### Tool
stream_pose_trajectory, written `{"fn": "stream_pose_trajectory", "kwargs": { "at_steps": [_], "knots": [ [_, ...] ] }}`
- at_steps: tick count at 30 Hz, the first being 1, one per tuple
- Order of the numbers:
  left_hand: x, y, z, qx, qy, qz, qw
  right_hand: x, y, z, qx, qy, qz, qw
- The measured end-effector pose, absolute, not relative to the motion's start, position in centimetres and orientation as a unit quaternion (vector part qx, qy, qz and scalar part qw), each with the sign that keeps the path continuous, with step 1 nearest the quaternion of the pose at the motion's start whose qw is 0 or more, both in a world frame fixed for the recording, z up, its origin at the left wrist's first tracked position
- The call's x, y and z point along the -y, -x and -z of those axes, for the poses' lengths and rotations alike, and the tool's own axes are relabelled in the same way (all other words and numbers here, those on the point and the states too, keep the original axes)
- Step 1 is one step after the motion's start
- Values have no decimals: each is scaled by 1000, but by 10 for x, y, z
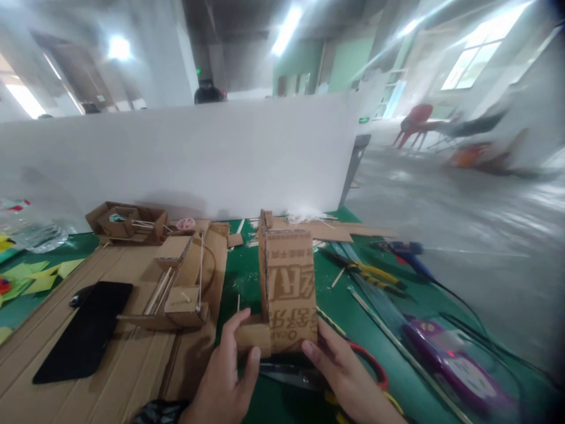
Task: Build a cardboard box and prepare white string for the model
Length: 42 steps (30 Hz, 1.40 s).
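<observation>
A small cardboard structure (289,282) with printed lettering stands on the green table before me, its tall panel leaning slightly back. My left hand (233,371) grips its low, block-like left end between thumb and fingers. On the opposite side, my right hand (342,368) has its thumb on the panel's lower right corner, the fingers partly hidden behind. Under and between my hands lies a pair of scissors (291,376), its red handle partly covered by my right hand. To the left sits another cardboard model (183,300) with wooden sticks and a string.
A black phone-like slab (83,330) lies on a cardboard sheet (132,377) at left. On the right are yellow-handled pliers (375,277), a glue gun (408,250), and a purple device (454,365) with cables. A white partition (198,153) borders the table's back.
</observation>
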<state>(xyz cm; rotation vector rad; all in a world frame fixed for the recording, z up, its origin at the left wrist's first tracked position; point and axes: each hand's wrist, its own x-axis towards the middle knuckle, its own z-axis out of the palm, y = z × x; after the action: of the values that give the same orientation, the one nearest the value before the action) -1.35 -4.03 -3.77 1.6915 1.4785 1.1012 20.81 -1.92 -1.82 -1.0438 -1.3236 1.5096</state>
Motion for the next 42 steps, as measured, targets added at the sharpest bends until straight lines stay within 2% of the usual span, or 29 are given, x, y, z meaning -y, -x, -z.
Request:
{"fn": "stream_pose_trajectory", "kwargs": {
  "at_steps": [8,20,32,42],
  "knots": [
    [35,9,33,-572,-615,-424,340,19,-210,26,567,425,-566,421],
    [33,13,19,-555,-680,-368,308,20,-214,32,617,460,-504,393],
    [36,17,14,-555,-682,-358,314,21,-211,17,559,434,-580,405],
    [36,20,13,-566,-697,-325,297,24,-211,25,627,432,-527,377]
  ]
}}
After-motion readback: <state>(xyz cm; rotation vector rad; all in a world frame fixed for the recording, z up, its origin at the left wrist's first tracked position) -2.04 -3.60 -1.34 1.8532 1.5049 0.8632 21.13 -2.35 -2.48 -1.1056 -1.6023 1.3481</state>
